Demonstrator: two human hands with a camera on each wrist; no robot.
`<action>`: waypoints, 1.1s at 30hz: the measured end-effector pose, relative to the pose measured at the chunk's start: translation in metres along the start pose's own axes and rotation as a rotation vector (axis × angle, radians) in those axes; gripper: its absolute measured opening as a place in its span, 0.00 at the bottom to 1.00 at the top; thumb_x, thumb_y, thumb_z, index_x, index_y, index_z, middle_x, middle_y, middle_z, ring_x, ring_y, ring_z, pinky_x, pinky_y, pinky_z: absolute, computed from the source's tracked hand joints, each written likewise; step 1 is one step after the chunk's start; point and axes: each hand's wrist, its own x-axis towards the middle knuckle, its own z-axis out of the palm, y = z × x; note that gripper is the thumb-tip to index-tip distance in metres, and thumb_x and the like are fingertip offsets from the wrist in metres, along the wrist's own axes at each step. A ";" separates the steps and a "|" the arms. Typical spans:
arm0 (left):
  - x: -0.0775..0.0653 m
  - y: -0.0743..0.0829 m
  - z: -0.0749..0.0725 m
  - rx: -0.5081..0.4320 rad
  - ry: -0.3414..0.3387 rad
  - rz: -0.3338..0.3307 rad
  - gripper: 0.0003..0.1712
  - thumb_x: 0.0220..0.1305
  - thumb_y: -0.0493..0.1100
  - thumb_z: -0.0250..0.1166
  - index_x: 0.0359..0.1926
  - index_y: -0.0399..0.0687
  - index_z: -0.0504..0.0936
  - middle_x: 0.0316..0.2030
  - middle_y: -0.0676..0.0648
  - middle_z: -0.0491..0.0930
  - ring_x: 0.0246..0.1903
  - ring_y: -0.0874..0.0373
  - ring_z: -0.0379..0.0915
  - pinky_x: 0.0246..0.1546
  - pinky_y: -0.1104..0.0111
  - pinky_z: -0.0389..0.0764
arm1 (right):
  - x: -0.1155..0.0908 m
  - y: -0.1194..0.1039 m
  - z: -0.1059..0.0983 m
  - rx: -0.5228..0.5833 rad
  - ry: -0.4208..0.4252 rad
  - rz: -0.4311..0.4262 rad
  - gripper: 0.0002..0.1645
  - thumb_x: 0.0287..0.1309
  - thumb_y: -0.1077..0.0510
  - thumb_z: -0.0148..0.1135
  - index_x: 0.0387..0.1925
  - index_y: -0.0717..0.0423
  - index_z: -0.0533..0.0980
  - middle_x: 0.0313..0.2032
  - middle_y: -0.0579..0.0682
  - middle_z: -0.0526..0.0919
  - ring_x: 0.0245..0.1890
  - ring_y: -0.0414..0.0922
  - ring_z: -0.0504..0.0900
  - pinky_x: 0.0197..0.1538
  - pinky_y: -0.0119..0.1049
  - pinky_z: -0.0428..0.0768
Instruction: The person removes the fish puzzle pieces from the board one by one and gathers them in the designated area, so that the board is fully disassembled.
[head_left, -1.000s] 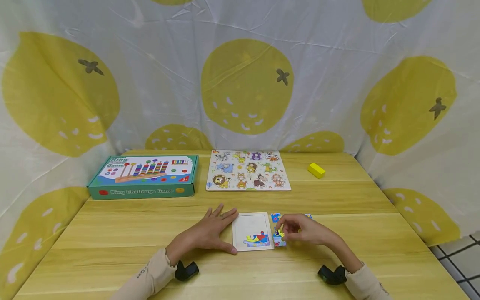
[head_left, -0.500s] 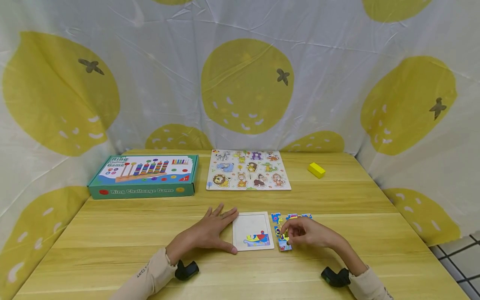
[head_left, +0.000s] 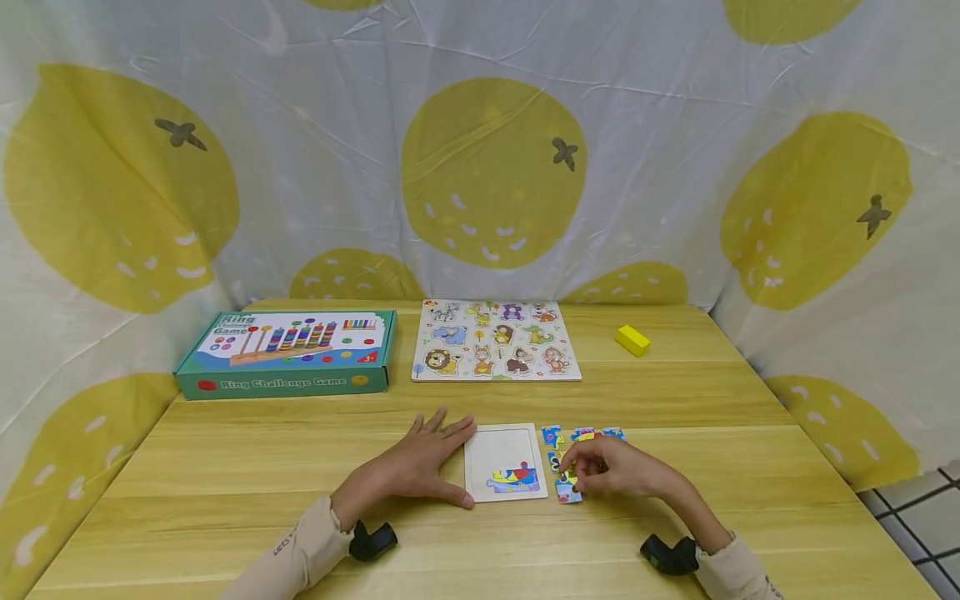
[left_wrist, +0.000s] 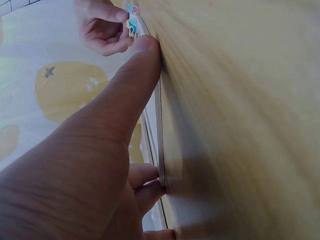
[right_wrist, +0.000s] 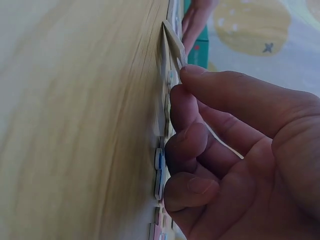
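My left hand (head_left: pixel 420 462) lies with fingers spread along the left side of a square wooden puzzle tray (head_left: pixel 491 442), thumb at its near corner and fingertips at its far corner. Several joined pieces (head_left: pixel 516 478) with a red, yellow and blue picture fill the tray's near right part. Just right of the tray, my right hand (head_left: pixel 618 467) pinches a jigsaw piece (right_wrist: pixel 175 45) between thumb and index finger, tilted up off the table in the right wrist view. Other loose jigsaw pieces (head_left: pixel 552 435) lie around and partly under this hand, some hidden by it.
Behind the tray lies an animal puzzle board (head_left: pixel 495 342). A green Ring Challenge Game box (head_left: pixel 292 354) stands at the back left, and a yellow block (head_left: pixel 633 340) at the back right. A lemon-printed cloth (head_left: pixel 645 167) hangs around the table (head_left: pixel 300 517).
My right hand has moved slightly right, and the piece at its fingertips has shifted right and nearer to me, away from the tray's edge. My left hand has stayed in place.
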 end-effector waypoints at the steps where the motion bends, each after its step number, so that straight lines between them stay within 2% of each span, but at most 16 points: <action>1: 0.000 0.000 0.000 0.000 0.000 0.000 0.61 0.46 0.74 0.66 0.74 0.50 0.54 0.74 0.51 0.50 0.73 0.38 0.33 0.68 0.39 0.36 | 0.000 -0.001 0.000 -0.007 0.003 -0.002 0.11 0.59 0.63 0.63 0.44 0.59 0.78 0.26 0.48 0.79 0.23 0.32 0.71 0.27 0.24 0.71; 16: 0.000 0.000 0.001 -0.013 0.002 -0.005 0.61 0.46 0.73 0.67 0.74 0.50 0.54 0.74 0.51 0.50 0.73 0.38 0.32 0.68 0.39 0.34 | 0.001 -0.001 0.002 -0.056 0.013 0.027 0.10 0.58 0.64 0.63 0.43 0.58 0.79 0.25 0.42 0.78 0.23 0.31 0.71 0.27 0.24 0.71; 33: 0.000 0.000 0.001 -0.010 0.002 -0.002 0.61 0.46 0.73 0.67 0.74 0.50 0.54 0.74 0.51 0.50 0.73 0.38 0.32 0.68 0.39 0.34 | 0.001 -0.001 0.004 -0.100 0.025 0.035 0.10 0.56 0.63 0.65 0.42 0.56 0.80 0.24 0.41 0.77 0.21 0.30 0.68 0.25 0.22 0.67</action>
